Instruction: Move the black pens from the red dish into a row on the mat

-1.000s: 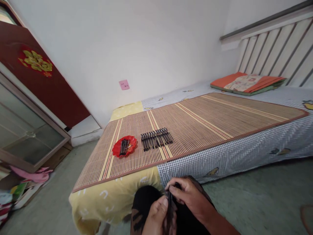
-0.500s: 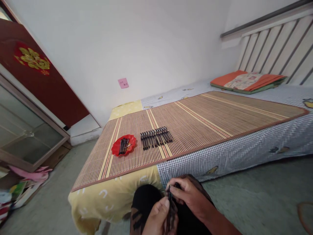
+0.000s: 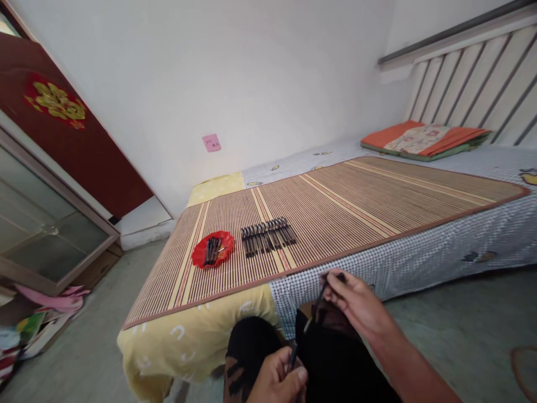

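Note:
Over my lap, my left hand point(image 3: 280, 376) is closed around a black pen barrel point(image 3: 293, 352) whose end points up. My right hand point(image 3: 356, 305), up and to the right by the bed's edge, pinches a slim dark pen part point(image 3: 322, 294) that slants down toward the left hand; its lower end looks lighter. A gap separates the two pieces. A further black piece shows at the right thumb, too small to make out. Ahead, several black pens point(image 3: 266, 236) lie side by side on the mat. Left of them a red scalloped dish point(image 3: 197, 257) holds several dark pen parts point(image 3: 212, 250).
The striped bamboo mat point(image 3: 335, 212) covers much of the bed, over yellow and checked sheets. A folded orange quilt point(image 3: 428, 139) lies at the far right. A glass-fronted cabinet point(image 3: 50, 224) stands left, with cloth and papers on the floor below.
My hands were close together on the pen; now they are apart. The right hand has moved up and right with its slim part, while the left has dropped slightly with the barrel.

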`<state>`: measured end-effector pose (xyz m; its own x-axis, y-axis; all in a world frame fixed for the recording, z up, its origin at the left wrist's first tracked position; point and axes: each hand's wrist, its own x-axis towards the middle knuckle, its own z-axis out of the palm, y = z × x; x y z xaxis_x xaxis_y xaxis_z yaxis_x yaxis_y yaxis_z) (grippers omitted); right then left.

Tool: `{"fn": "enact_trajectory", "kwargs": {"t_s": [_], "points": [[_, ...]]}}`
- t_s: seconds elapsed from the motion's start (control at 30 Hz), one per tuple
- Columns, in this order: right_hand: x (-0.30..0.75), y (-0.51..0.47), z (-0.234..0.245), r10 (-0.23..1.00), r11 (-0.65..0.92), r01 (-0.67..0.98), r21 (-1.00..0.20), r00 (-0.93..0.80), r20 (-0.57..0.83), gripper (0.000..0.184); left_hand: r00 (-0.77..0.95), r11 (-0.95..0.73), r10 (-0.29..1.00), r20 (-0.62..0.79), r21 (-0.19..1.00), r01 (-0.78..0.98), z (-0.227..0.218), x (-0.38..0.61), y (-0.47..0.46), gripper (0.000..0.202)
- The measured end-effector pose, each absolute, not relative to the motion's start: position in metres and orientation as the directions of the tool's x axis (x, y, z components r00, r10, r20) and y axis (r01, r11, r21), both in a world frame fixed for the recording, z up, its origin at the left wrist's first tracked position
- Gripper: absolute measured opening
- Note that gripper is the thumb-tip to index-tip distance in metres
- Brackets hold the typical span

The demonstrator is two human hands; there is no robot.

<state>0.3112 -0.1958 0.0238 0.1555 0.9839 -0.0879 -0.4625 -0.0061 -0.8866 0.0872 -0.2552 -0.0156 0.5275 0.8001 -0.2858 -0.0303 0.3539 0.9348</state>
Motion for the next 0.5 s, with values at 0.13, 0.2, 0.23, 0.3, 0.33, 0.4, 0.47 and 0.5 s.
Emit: {"fn": "enact_trajectory", "kwargs": {"t_s": [0.13, 0.2, 0.23, 0.3, 0.33, 0.4, 0.47, 0.5], "points": [[0.333, -0.194, 0.034, 0.964, 0.045, -0.525, -0.850, 0.246, -0.101, 0.041, 0.347, 0.316, 0.893, -0.285, 0.948, -0.036, -0.015, 0.087, -0.252, 0.053], [0.326, -0.199, 0.034, 0.978, -0.028, -0.530, -0.848, 0.161, -0.132, 0.041, 0.309, 0.306, 0.911, -0.272, 0.949, -0.068, -0.012, 0.091, -0.248, 0.054], [0.319, -0.201, 0.033, 0.983, -0.064, -0.529, -0.846, 0.114, -0.146, 0.041, 0.310, 0.293, 0.916, -0.256, 0.953, -0.077, -0.010, 0.093, -0.247, 0.055], [0.304, -0.205, 0.030, 0.986, -0.111, -0.529, -0.842, 0.045, -0.158, 0.041, 0.321, 0.263, 0.920, -0.225, 0.962, -0.078, -0.007, 0.097, -0.244, 0.056], [0.298, -0.207, 0.029, 0.987, -0.120, -0.531, -0.839, 0.026, -0.157, 0.041, 0.320, 0.255, 0.922, -0.219, 0.964, -0.075, -0.006, 0.098, -0.244, 0.056], [0.288, -0.208, 0.028, 0.989, -0.121, -0.538, -0.834, 0.005, -0.147, 0.040, 0.296, 0.251, 0.930, -0.219, 0.965, -0.075, -0.006, 0.099, -0.244, 0.055], [0.284, -0.207, 0.029, 0.991, -0.117, -0.540, -0.833, -0.010, -0.133, 0.038, 0.260, 0.257, 0.939, -0.227, 0.962, -0.090, -0.006, 0.100, -0.244, 0.055], [0.282, -0.207, 0.030, 0.992, -0.115, -0.540, -0.834, -0.015, -0.127, 0.038, 0.245, 0.262, 0.942, -0.230, 0.959, -0.106, -0.007, 0.100, -0.244, 0.056]]}}
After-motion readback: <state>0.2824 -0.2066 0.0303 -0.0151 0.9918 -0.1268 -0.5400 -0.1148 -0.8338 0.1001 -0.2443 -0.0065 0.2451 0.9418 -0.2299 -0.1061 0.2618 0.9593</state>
